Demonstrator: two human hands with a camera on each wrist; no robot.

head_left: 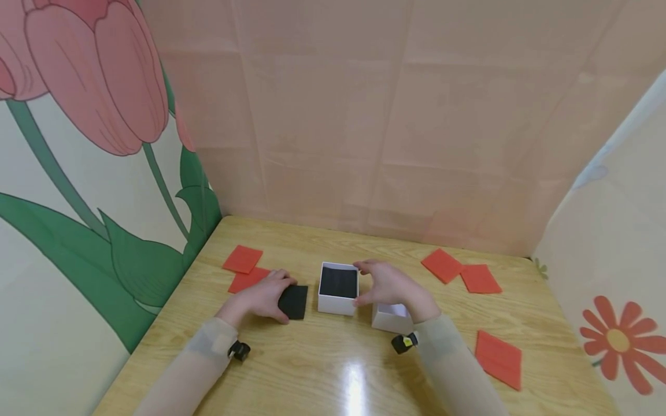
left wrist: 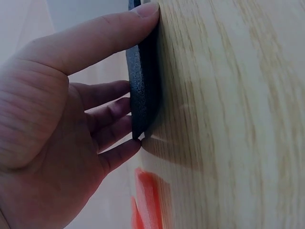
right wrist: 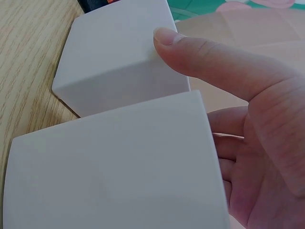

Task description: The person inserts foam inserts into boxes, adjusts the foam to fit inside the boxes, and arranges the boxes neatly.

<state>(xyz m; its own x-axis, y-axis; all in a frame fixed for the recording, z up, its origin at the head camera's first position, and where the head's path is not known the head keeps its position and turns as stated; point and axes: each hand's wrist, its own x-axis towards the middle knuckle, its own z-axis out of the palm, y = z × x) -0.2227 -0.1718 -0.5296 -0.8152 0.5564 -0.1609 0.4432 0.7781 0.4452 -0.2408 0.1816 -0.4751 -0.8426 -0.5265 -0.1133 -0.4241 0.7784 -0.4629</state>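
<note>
In the head view my left hand [head_left: 264, 296] holds a black square pad [head_left: 294, 302] by its edges on the table. The left wrist view shows the thumb on one edge of this thick pad [left wrist: 145, 81] and the fingertips along it. To its right stands a white box [head_left: 337, 304] with its top uncovered and a black square piece [head_left: 339, 282] inside. My right hand [head_left: 392, 284] holds this box at its right side, thumb near the front corner and fingers at the back corner. Beneath the right hand sits a second white box part [head_left: 391, 321], partly hidden by the wrist.
Two red squares [head_left: 242, 259] lie behind the left hand, the nearer one partly covered by it. Two more red squares [head_left: 441, 266] lie at the back right, and another red square [head_left: 498, 359] is beside the right forearm. A fabric wall [head_left: 374, 115] borders the wooden table [head_left: 302, 370].
</note>
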